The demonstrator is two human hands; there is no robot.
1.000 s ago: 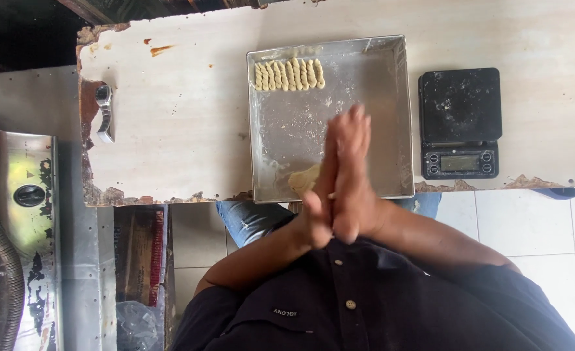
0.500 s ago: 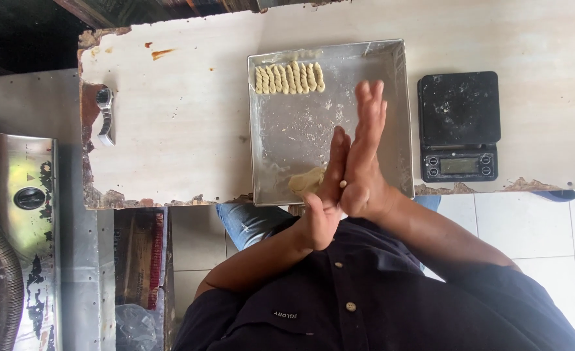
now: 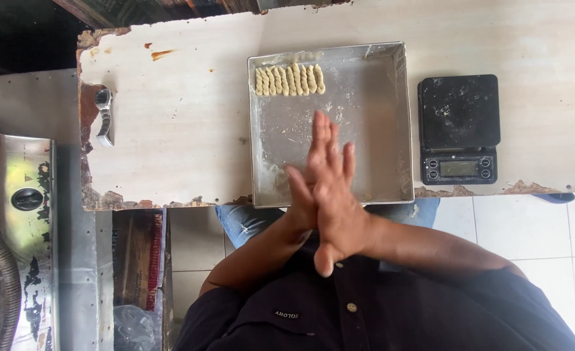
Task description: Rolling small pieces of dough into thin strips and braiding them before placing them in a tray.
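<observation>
— How are the arms set?
— Both forearms rise from the bottom centre, meeting at mid-frame; the right hand (image 3: 334,195) lies flat across the left hand (image 3: 298,195), palms pressed together, fingers straight.
— Holding anything?
— I cannot tell; the palms hide whatever is between them.
— Beyond them?
— A metal tray (image 3: 365,117), with a row of twisted dough pieces (image 3: 290,80) at its upper left corner. A black scale (image 3: 459,128) sits to the right.

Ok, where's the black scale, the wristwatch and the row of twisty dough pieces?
Black square kitchen scale (image 3: 459,110): head view, on its weighing plate.
Silver metal wristwatch (image 3: 103,99): head view, on its round face.
Row of pale twisted dough pieces (image 3: 290,80): head view, on the row's middle piece.
</observation>
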